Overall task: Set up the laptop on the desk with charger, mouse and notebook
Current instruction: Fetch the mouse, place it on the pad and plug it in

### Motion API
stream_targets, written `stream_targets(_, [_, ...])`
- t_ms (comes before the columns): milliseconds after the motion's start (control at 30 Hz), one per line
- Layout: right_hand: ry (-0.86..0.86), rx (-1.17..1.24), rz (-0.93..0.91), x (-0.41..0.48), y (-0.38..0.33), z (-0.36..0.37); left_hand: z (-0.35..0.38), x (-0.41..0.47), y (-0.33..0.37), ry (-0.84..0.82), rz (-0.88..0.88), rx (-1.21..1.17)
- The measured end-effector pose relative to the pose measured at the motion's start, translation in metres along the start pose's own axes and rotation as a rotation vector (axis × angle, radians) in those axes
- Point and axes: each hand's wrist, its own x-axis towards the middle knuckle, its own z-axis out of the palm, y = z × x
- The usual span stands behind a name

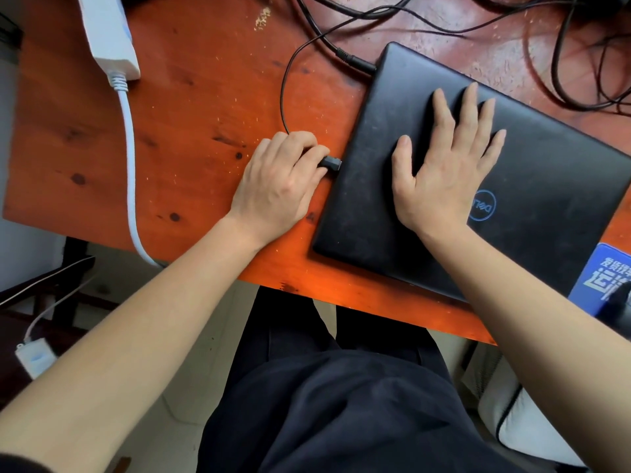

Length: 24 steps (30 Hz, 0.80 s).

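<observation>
Lying closed, long axis far-left to near-right, the black Dell laptop [546, 199] is pressed by the spread right hand [440, 179], a plug [330, 162] pinched by the left hand [276, 179].

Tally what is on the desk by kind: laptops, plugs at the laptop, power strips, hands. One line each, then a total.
Laptops: 1, the closed black laptop under the right hand.
Plugs at the laptop: 2, the charger plug at its far corner and the black plug pinched by the left hand.
Power strips: 1, the white power strip.
Hands: 2.
Total: 6.
</observation>
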Motion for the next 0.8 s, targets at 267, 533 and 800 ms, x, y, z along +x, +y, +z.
stream_targets(267, [-0.033,-0.019,0.004,0.000,0.001,0.000,0.003,0.000,-0.004,-0.024,-0.008,-0.014])
stream_targets(533, [-0.135,-0.030,-0.001,0.000,0.001,-0.005,0.004,0.000,0.002,-0.001,-0.260,0.094])
stream_targets(800, [-0.468,-0.097,-0.087,0.000,0.010,-0.041,-0.017,-0.007,0.024,-0.208,-0.465,0.091])
